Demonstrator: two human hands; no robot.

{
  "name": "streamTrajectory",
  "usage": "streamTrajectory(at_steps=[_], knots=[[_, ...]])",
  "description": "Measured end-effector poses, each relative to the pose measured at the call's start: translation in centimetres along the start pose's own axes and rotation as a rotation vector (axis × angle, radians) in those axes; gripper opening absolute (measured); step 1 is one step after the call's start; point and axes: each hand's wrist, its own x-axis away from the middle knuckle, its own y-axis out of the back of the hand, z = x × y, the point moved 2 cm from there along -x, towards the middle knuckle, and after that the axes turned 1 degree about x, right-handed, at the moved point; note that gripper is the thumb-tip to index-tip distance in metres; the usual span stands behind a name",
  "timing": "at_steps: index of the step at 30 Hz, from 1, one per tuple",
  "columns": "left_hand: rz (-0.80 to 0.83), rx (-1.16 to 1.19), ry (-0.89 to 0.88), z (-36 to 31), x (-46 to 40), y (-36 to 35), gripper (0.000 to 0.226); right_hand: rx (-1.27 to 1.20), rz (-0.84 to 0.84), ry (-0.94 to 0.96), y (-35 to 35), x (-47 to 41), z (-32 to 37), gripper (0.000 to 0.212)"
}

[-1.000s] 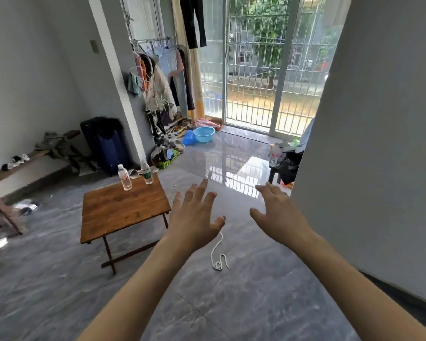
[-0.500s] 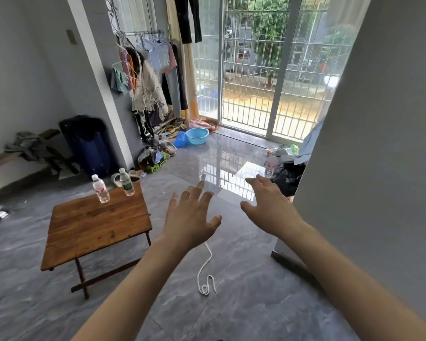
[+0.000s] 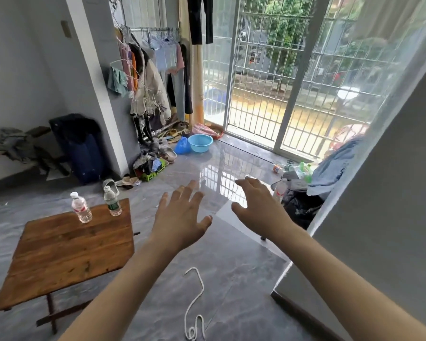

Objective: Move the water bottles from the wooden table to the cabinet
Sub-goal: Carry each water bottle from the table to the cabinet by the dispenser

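Two clear water bottles stand upright at the far edge of the wooden table (image 3: 67, 252): one with a red label (image 3: 81, 207) on the left, one with a green label (image 3: 113, 202) to its right. My left hand (image 3: 182, 215) is stretched out palm down, fingers spread, empty, to the right of the table. My right hand (image 3: 257, 205) is also held out, open and empty, further right. A third bottle with a red label (image 3: 279, 190) stands by dark bags just beyond my right hand. No cabinet is recognisable in view.
A white cord (image 3: 194, 306) lies on the grey tiled floor under my arms. A grey wall panel (image 3: 379, 217) fills the right side. A clothes rack (image 3: 153, 77), blue basin (image 3: 200, 143), dark suitcase (image 3: 81, 148) and barred glass door (image 3: 276, 70) lie ahead.
The view has moved forward and swung right, so the table and bottles sit lower left. Both hands stay outstretched and empty.
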Motion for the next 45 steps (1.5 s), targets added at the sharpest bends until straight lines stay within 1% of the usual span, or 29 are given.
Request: streamTrajectory(at_steps=[7, 14, 19, 22, 24, 28, 33, 37, 45], knots=[[-0.008, 0.006, 0.092, 2.9, -7.6, -1.7, 0.067, -0.014, 0.072, 0.067, -2.4, -9.5, -1.1, 0.062], [-0.039, 0.044, 0.209, 3.6, -17.4, -2.7, 0.066, 0.024, 0.124, 0.155, -3.1, -20.4, -4.0, 0.062], [-0.047, 0.088, 0.324, 3.8, -24.3, -3.6, 0.068, 0.045, 0.192, 0.239, -3.7, -29.3, -6.1, 0.062], [-0.062, 0.116, 0.409, 4.9, -27.1, -3.9, 0.065, 0.049, 0.227, 0.302, -4.8, -33.8, -6.0, 0.062], [-0.04, 0.115, 0.446, 5.8, -28.2, -3.8, 0.065, 0.034, 0.265, 0.332, -5.5, -35.8, -5.6, 0.062], [-0.037, 0.08, 0.55, 8.8, -30.4, -3.6, 0.066, 0.034, 0.338, 0.438, -7.4, -39.8, -3.6, 0.063], [-0.042, 0.098, 0.661, 13.5, -33.0, -3.5, 0.066, 0.054, 0.377, 0.578, -9.6, -45.6, 0.6, 0.062], [-0.077, 0.113, 0.752, 19.0, -35.2, -2.8, 0.065, 0.058, 0.406, 0.653, -11.7, -50.7, 5.0, 0.06], [-0.085, 0.158, 0.892, 30.8, -38.6, -2.1, 0.067, 0.171, 0.502, 0.781, -17.2, -59.8, 15.6, 0.056]])
